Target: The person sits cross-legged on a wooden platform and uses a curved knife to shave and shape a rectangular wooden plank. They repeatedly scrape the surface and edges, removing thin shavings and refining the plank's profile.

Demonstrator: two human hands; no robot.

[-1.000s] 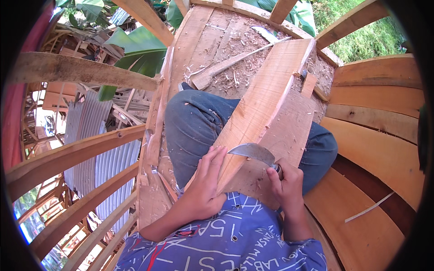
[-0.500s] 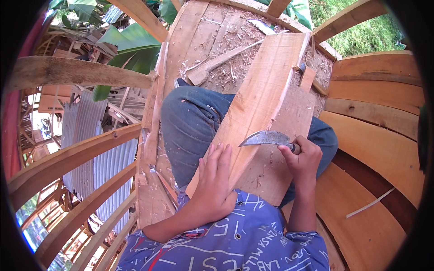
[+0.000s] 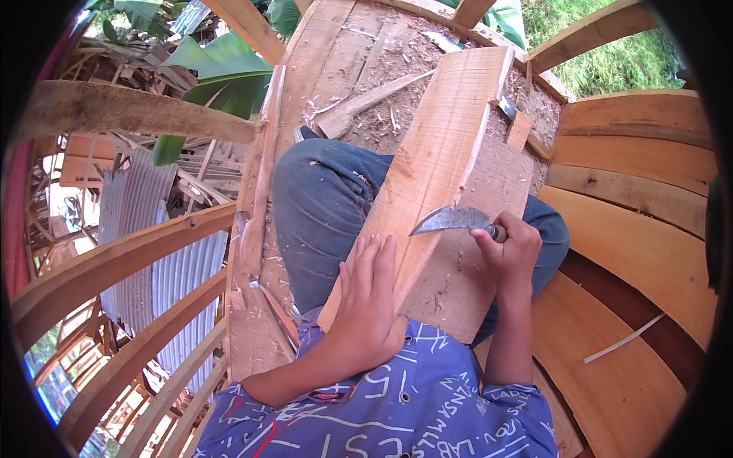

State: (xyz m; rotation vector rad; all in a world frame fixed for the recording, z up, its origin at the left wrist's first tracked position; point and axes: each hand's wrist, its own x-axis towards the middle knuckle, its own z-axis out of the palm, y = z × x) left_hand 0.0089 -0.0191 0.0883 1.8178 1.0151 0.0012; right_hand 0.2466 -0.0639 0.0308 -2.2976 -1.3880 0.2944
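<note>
A long, pale wooden plank (image 3: 435, 145) slants across my lap, its near end close to my shirt. My left hand (image 3: 365, 301) lies flat on that near end, fingers stretched along the wood. In my right hand (image 3: 513, 256) is a curved knife (image 3: 454, 218), gripped by its handle with the fingers wrapped round. Its blade points left, and the tip lies over the plank's right edge; whether it touches the wood I cannot tell. Beneath the plank is a wider board (image 3: 500, 179) that rests across my legs, with a small wood block (image 3: 519, 131) near its far end.
Wood shavings (image 3: 397, 99) litter the plank floor ahead, around a wooden piece with one thick end (image 3: 343, 118). A blade-like metal piece (image 3: 441, 41) lies farther off. Curved board walls (image 3: 618, 240) rise at right; open slats (image 3: 137, 267) stand at left, with corrugated sheets (image 3: 187, 305) beyond.
The plank's far end has swung slightly left and away, with my left hand still on it. The knife has shifted a little right and away, its tip now nearer the plank's right edge.
</note>
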